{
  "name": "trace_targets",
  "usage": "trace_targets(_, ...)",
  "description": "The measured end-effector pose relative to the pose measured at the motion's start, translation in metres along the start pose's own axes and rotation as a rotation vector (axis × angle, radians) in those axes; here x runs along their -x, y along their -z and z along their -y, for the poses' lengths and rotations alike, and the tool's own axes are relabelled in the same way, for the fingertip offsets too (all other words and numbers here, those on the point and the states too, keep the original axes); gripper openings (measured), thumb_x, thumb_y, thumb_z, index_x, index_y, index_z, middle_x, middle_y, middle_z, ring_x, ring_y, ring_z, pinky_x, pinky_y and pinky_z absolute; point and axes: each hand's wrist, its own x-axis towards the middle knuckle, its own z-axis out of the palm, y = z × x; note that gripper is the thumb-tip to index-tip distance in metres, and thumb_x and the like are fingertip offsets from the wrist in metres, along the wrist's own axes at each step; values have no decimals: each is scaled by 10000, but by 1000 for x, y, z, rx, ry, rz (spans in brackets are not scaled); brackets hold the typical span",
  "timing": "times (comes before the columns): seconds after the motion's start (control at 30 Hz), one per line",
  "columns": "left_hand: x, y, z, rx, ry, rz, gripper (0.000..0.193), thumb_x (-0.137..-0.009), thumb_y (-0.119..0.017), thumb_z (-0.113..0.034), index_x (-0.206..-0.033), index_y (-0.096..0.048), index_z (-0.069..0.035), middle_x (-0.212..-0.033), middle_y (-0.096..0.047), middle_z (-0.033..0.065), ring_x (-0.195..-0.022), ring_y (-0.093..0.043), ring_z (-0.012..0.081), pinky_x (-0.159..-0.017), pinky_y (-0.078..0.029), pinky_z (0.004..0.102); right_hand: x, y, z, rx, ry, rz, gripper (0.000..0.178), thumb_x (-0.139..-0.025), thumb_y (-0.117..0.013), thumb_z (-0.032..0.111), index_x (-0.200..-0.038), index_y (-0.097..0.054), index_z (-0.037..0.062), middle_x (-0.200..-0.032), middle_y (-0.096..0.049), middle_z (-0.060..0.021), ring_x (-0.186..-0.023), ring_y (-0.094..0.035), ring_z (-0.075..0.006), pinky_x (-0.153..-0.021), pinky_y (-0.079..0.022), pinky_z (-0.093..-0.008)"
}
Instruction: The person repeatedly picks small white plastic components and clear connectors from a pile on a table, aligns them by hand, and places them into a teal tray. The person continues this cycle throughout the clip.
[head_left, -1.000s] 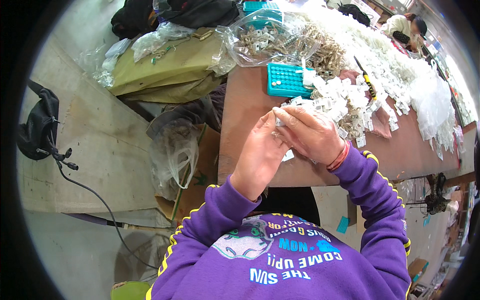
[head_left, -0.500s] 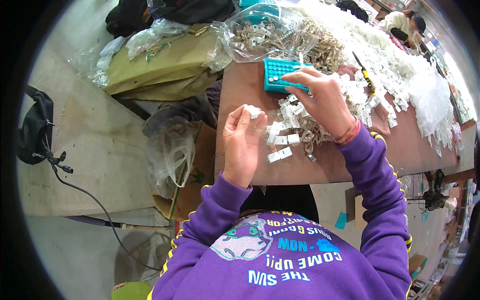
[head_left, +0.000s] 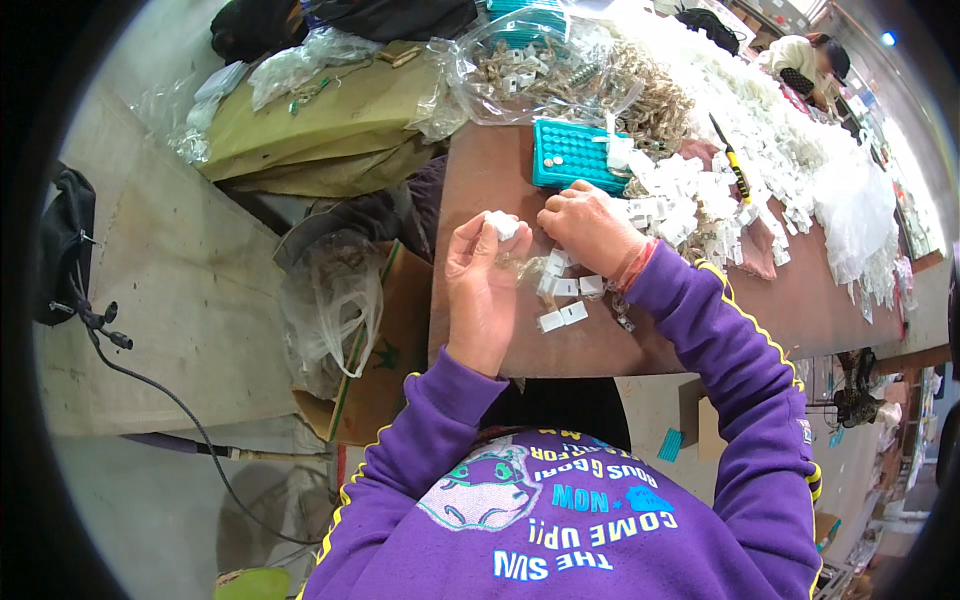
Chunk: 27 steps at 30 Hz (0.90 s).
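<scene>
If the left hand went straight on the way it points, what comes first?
Past the brown tabletop, the left hand would probably meet the clear plastic bag of small parts; depth is unclear, so it might pass above.

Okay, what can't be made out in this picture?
All in the head view:
What the right hand may hold: hidden by its curled fingers.
Underside of the white piece: covered by the left hand.
Details of the discs in the teal tray: too small.
Green object, lower left: cut off by the bottom edge.

The white piece (head_left: pixel 502 225) and teal tray (head_left: pixel 582 146) look smooth plastic, the tabletop (head_left: pixel 484 172) matt.
</scene>
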Motion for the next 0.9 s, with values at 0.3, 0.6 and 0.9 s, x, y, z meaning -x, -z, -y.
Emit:
trace_targets(0.3, 2, 0, 1, -87, 3, 19, 184, -961, -574, -154, -1110, -578, -45, -1053, -630, 99, -1000, -612, 215, -878, -518, 351, -3, -4, -2, -133, -83, -14, 40, -723, -618, 128, -746, -600, 101, -781, -632, -55, -776, -644, -234, -780, -434, -358)
trace_targets(0.6, 1, 0, 3, 7, 37, 28, 165, -964, -561, -114, -1115, -575, -51, -1031, -654, 98, -964, -646, 211, -895, -535, 369, -3, 11, -10, -578, -243, -211, 77, -752, -623, 32, -824, -621, 57, -733, -639, -89, -702, -644, -287, -628, -509, -367)
trace_targets(0.9, 2, -4, 1, 41, 224, 165, 191, -983, -537, -153, -1143, -565, -52, -1045, -651, 89, -932, -652, 180, -852, -549, 345, 16, 54, -4, -1456, -598, -167, 89, -857, -668, 68, -892, -682, -13, -810, -700, -39, -747, -634, -78, -689, -509, -223)
